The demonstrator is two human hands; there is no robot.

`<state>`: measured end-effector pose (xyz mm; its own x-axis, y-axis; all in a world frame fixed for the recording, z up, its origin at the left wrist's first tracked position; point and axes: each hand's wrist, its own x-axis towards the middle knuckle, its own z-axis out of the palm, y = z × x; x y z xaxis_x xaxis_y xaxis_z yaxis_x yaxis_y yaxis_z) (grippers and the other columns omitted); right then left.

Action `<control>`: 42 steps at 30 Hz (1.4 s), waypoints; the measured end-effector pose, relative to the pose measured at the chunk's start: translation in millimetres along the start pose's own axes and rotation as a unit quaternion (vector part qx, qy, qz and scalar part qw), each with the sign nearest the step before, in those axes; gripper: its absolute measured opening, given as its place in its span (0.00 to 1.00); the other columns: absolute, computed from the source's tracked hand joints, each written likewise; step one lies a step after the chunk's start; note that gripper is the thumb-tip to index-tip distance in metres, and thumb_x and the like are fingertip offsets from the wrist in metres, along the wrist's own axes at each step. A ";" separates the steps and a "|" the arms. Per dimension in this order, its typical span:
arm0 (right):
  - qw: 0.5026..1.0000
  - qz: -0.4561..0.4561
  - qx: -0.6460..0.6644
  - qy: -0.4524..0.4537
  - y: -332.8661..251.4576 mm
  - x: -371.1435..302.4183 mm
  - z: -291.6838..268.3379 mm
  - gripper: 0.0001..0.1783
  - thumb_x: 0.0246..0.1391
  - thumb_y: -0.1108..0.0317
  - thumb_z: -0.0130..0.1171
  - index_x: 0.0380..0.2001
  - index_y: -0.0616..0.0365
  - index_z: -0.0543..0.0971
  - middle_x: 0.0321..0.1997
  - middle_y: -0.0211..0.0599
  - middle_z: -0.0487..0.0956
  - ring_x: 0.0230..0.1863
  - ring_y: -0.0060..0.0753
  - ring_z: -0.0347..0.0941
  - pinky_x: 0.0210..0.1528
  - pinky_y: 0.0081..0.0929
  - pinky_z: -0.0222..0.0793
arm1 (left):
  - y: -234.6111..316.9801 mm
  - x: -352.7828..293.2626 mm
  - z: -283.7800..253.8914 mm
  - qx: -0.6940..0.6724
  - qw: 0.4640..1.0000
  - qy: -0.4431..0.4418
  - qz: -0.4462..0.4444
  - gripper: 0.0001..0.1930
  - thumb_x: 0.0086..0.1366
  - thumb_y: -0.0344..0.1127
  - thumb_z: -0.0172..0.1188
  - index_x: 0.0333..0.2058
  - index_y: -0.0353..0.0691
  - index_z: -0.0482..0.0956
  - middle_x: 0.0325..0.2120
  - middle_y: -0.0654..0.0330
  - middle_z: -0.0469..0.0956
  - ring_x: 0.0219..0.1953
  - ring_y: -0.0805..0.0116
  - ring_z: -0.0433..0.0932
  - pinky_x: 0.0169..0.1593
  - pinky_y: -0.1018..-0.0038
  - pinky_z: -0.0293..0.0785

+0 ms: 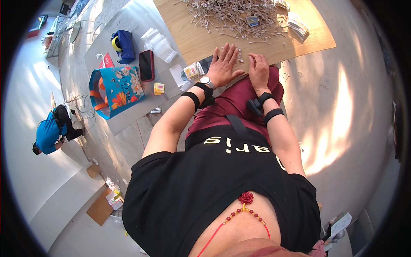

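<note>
Cotton swabs [233, 21]: likely light, easily snapped; grip mid-shaft | left hand [222, 70]: flat, fingers apart | right hand [259, 73]: curled, hold unclear

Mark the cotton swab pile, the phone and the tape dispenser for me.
Cotton swab pile [229, 16]: head view, middle of the heap.
Phone [146, 66]: head view, on its dark screen.
Tape dispenser [125, 46]: head view, on its blue body.

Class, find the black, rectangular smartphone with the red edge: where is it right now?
In the head view, the smartphone lies left of the person's left hand, just right of the blue floral shopping bag and near the translucent plastic bags.
</note>
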<state>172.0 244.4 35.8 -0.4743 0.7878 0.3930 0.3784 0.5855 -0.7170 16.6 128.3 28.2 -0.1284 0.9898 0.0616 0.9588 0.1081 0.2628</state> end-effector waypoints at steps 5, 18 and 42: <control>1.000 -0.022 -0.021 -0.006 1.6 -0.2 0.2 0.07 0.65 0.68 0.60 0.43 0.55 0.84 0.43 0.40 0.83 0.47 0.50 0.78 0.53 0.44 0.72 | -17.2 7.1 -1.8 0.006 0.999 -0.015 0.043 0.50 0.73 0.72 0.46 0.78 0.39 0.50 0.80 0.52 0.45 0.83 0.54 0.36 0.80 0.46 0.27; 0.999 -0.025 -0.029 0.002 3.3 0.0 -0.3 0.07 0.64 0.67 0.60 0.42 0.54 0.83 0.42 0.39 0.82 0.48 0.48 0.78 0.52 0.43 0.71 | -21.2 11.2 3.2 -0.032 0.999 0.029 -0.030 0.44 0.74 0.62 0.52 0.76 0.38 0.54 0.79 0.49 0.49 0.83 0.54 0.40 0.80 0.46 0.29; 0.999 -0.017 -0.048 -0.002 2.0 -0.8 1.8 0.07 0.65 0.67 0.60 0.42 0.54 0.83 0.42 0.39 0.82 0.47 0.49 0.78 0.53 0.44 0.71 | -2.8 5.4 -7.0 -0.102 0.982 0.113 -0.114 0.48 0.74 0.65 0.50 0.78 0.34 0.49 0.80 0.47 0.44 0.83 0.50 0.37 0.79 0.43 0.29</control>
<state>171.7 244.6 33.0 -0.4916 0.7661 0.4141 0.4360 0.6282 -0.6445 11.5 132.7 34.5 -0.4091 0.8936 0.1849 0.8311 0.2812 0.4798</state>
